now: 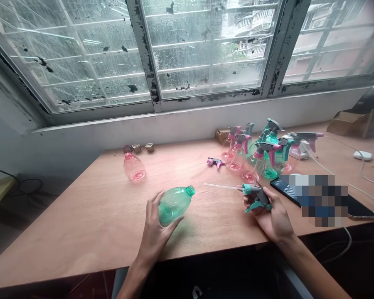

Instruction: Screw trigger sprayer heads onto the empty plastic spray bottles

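My left hand (156, 222) grips a clear green bottle (176, 203) by its base end, tilted so its open threaded neck points up and to the right. In my right hand (276, 216) is a grey and green spray nozzle (255, 196), held on its side. Its thin dip tube (222, 186) sticks out leftward, the tip apart from the bottle's mouth. Further back on the left stands a pink bottle (134, 167) without a spray head. A pink and grey spray nozzle (216, 162) lies on the table between that bottle and a group of assembled spray bottles (236, 157).
The wooden table (90, 224) runs along a wall below a window (208, 50). Phones (286, 191) and white cables lie on the right, partly pixelated. A white mouse (362, 155) and a cardboard box (355, 120) sit beyond. Small brown blocks (149, 147) rest near the wall.
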The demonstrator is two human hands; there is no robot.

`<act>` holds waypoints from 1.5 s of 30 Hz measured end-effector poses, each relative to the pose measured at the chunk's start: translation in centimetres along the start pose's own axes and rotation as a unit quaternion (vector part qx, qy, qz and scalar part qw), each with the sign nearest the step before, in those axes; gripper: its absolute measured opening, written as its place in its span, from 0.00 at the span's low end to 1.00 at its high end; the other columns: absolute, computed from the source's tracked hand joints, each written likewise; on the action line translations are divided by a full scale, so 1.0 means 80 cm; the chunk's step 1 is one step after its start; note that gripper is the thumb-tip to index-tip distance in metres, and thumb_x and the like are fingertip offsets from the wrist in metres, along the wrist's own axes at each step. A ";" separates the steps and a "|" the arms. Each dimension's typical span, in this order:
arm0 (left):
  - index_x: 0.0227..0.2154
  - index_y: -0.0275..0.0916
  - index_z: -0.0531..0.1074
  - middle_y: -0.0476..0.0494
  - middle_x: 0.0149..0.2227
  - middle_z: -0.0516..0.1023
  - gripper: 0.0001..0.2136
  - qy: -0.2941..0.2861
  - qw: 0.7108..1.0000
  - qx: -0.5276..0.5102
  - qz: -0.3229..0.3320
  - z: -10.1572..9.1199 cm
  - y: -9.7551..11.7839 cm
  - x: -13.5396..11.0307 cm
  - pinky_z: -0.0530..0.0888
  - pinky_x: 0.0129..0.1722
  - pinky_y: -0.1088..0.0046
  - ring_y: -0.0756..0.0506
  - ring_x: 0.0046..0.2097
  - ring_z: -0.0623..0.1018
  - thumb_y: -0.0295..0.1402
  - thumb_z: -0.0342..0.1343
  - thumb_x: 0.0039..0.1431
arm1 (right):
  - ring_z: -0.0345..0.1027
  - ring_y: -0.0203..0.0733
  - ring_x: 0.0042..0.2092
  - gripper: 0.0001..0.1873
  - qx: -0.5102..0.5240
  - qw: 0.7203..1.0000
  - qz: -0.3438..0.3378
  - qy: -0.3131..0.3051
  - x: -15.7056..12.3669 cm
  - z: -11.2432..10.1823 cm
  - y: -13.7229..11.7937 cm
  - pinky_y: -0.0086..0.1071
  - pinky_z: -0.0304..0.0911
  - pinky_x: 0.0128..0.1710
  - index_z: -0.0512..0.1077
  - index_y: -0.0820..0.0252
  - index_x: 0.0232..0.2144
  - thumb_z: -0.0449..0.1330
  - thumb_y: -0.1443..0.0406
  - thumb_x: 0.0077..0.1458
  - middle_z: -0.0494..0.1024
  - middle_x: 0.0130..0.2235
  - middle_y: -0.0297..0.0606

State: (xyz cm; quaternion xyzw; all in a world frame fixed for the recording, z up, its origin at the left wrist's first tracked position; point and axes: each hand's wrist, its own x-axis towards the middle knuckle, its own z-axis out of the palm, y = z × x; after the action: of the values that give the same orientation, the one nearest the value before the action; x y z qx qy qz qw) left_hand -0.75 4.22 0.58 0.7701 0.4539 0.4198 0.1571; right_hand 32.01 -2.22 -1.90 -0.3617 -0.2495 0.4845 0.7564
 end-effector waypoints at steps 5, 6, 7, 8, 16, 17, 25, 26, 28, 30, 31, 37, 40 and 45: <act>0.67 0.53 0.55 0.40 0.65 0.62 0.34 -0.013 1.000 0.011 0.007 0.000 0.000 -0.001 0.62 0.67 0.46 0.34 0.68 0.63 0.39 0.65 0.62 | 0.72 0.39 0.31 0.17 0.051 0.998 0.028 -0.012 -0.006 0.007 -0.007 0.28 0.71 0.33 0.83 0.57 0.35 0.57 0.56 0.66 0.84 0.33 0.36; 0.67 0.54 0.54 0.40 0.66 0.61 0.34 -0.019 1.000 0.013 0.009 0.001 -0.001 -0.001 0.62 0.67 0.46 0.34 0.68 0.63 0.39 0.64 0.62 | 0.72 0.39 0.30 0.17 0.055 0.998 0.035 -0.017 -0.008 0.008 -0.008 0.28 0.71 0.32 0.83 0.58 0.36 0.57 0.56 0.66 0.84 0.33 0.36; 0.67 0.54 0.54 0.40 0.67 0.60 0.35 -0.026 0.999 0.015 0.011 0.001 -0.001 -0.002 0.62 0.67 0.45 0.34 0.69 0.62 0.38 0.64 0.63 | 0.71 0.40 0.30 0.18 0.057 0.997 0.043 -0.023 -0.009 0.009 -0.009 0.28 0.71 0.31 0.83 0.58 0.36 0.57 0.56 0.66 0.84 0.34 0.37; 0.68 0.55 0.53 0.40 0.67 0.59 0.34 -0.034 0.999 0.016 0.014 0.001 -0.001 -0.003 0.63 0.67 0.45 0.34 0.69 0.62 0.38 0.64 0.63 | 0.71 0.40 0.30 0.18 0.057 0.997 0.050 -0.031 -0.010 0.010 -0.009 0.28 0.70 0.31 0.83 0.59 0.37 0.56 0.56 0.66 0.85 0.35 0.38; 0.69 0.57 0.50 0.39 0.69 0.55 0.36 -0.091 0.995 0.020 0.043 0.004 0.002 -0.006 0.65 0.66 0.46 0.33 0.70 0.61 0.34 0.63 0.64 | 0.74 0.44 0.35 0.16 -0.004 0.990 0.094 -0.106 -0.015 0.009 0.004 0.33 0.71 0.37 0.81 0.56 0.46 0.59 0.55 0.67 0.86 0.46 0.43; 0.69 0.57 0.48 0.39 0.69 0.54 0.38 -0.096 0.994 0.021 0.047 0.005 0.003 -0.006 0.64 0.67 0.45 0.33 0.71 0.60 0.35 0.63 0.64 | 0.73 0.44 0.36 0.16 -0.018 0.989 0.095 -0.114 -0.015 0.008 0.006 0.32 0.71 0.37 0.81 0.56 0.47 0.60 0.54 0.67 0.86 0.46 0.43; 0.70 0.54 0.43 0.38 0.69 0.54 0.37 -0.128 0.992 -0.019 0.016 0.006 0.012 -0.008 0.57 0.70 0.45 0.34 0.72 0.57 0.38 0.59 0.66 | 0.74 0.43 0.38 0.18 -0.093 0.979 0.106 -0.146 -0.017 0.009 0.014 0.32 0.71 0.37 0.80 0.55 0.49 0.63 0.52 0.65 0.84 0.46 0.41; 0.69 0.54 0.43 0.38 0.69 0.55 0.37 -0.128 0.991 -0.034 -0.003 0.007 0.014 -0.008 0.57 0.70 0.45 0.35 0.71 0.58 0.40 0.60 0.66 | 0.74 0.42 0.38 0.16 -0.102 0.977 0.109 -0.152 -0.019 0.010 0.014 0.33 0.72 0.38 0.80 0.54 0.48 0.63 0.53 0.65 0.84 0.47 0.41; 0.68 0.52 0.46 0.38 0.68 0.57 0.36 -0.132 0.987 -0.076 -0.054 0.009 0.022 -0.009 0.59 0.70 0.47 0.34 0.70 0.60 0.42 0.61 0.64 | 0.74 0.41 0.39 0.14 -0.121 0.972 0.113 -0.167 -0.022 0.012 0.015 0.35 0.72 0.41 0.79 0.54 0.48 0.65 0.55 0.65 0.83 0.49 0.41; 0.68 0.49 0.48 0.38 0.68 0.58 0.37 -0.134 0.978 -0.120 -0.103 0.012 0.029 -0.010 0.58 0.70 0.49 0.34 0.70 0.61 0.45 0.62 0.62 | 0.74 0.42 0.41 0.13 -0.138 0.968 0.108 -0.182 -0.024 0.015 0.017 0.37 0.73 0.43 0.79 0.53 0.48 0.65 0.56 0.64 0.82 0.50 0.40; 0.68 0.48 0.48 0.37 0.69 0.58 0.38 -0.135 0.973 -0.139 -0.124 0.013 0.033 -0.011 0.57 0.71 0.50 0.34 0.70 0.60 0.46 0.63 0.61 | 0.74 0.43 0.41 0.13 -0.146 0.966 0.105 -0.187 -0.025 0.017 0.018 0.37 0.73 0.43 0.78 0.53 0.48 0.65 0.56 0.65 0.82 0.49 0.39; 0.71 0.42 0.39 0.33 0.75 0.48 0.50 -0.166 0.947 -0.191 -0.197 0.021 0.044 -0.014 0.50 0.73 0.54 0.36 0.75 0.48 0.46 0.66 0.56 | 0.76 0.44 0.41 0.15 -0.181 0.959 0.098 -0.197 -0.024 0.025 0.024 0.37 0.73 0.42 0.77 0.54 0.50 0.63 0.55 0.66 0.81 0.39 0.35; 0.69 0.41 0.47 0.34 0.72 0.56 0.45 -0.174 0.947 -0.186 -0.194 0.020 0.046 -0.010 0.53 0.72 0.54 0.35 0.74 0.54 0.46 0.66 0.56 | 0.79 0.45 0.41 0.16 -0.196 0.955 0.100 -0.200 -0.024 0.026 0.024 0.38 0.73 0.43 0.76 0.54 0.51 0.62 0.53 0.66 0.82 0.40 0.35; 0.63 0.44 0.62 0.39 0.62 0.70 0.32 -0.155 0.957 -0.194 -0.152 0.020 0.048 -0.005 0.62 0.67 0.53 0.34 0.66 0.68 0.44 0.65 0.59 | 0.81 0.51 0.43 0.22 -0.219 0.946 0.102 -0.217 -0.028 0.030 0.021 0.45 0.73 0.46 0.70 0.55 0.57 0.58 0.50 0.68 0.84 0.38 0.38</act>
State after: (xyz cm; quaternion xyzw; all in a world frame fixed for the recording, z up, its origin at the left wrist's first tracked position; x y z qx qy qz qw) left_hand 2.57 2.04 1.81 0.7024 0.4458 0.3462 0.4336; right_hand 28.47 -3.07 -1.80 -0.4281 -0.4695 0.5589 0.5328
